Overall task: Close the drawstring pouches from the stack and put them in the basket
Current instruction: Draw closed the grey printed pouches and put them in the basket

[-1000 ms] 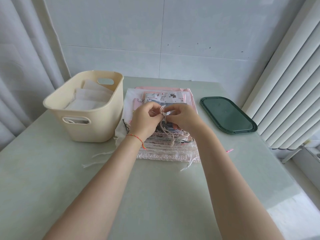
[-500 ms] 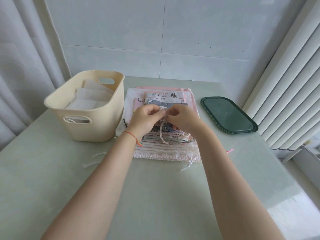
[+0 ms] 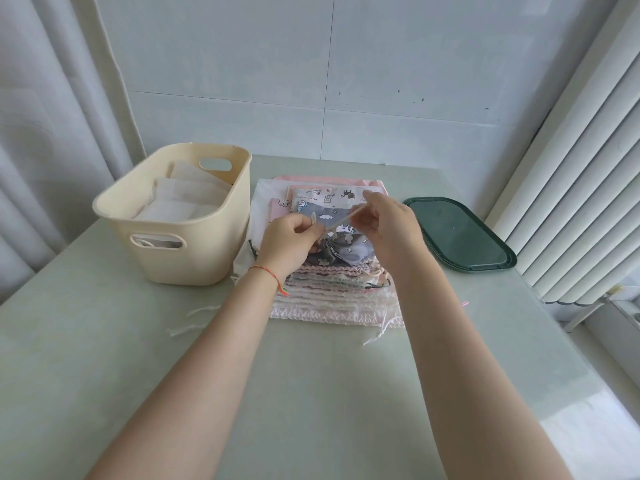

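Both hands work over the stack of pouches point(image 3: 332, 289), which lies on the pale green table point(image 3: 311, 393) just to the right of the cream basket point(image 3: 194, 258); the stack touches or nearly touches the basket's right wall; which of the two cannot be told. The top item is a grey patterned pouch point(image 3: 341, 249), its near mouth gathered into tight folds; it rests on the stack and is not in the basket.

The left hand point(image 3: 287, 242) pinches the cream drawstring point(image 3: 341, 221) close to the gathered mouth, fingers curled round the cord, with a short loop of cord showing above the fingers; the right hand point(image 3: 384, 225) grips the same drawstring further along, above and to the right of the mouth; the cord runs taut and slanted between the two hands. A red string bracelet point(image 3: 266, 273) sits on the left wrist.

The basket holds several white pouches point(image 3: 180, 202), lying flat and overlapping; a white cord shows through its near handle slot. Loose white cords point(image 3: 194, 320) lie on the table, in front of the basket and left of the stack. A dark green tray point(image 3: 460, 233) lies well to the right of the stack, apart from it; a small pink scrap point(image 3: 464, 302) lies on the table in front of the tray.
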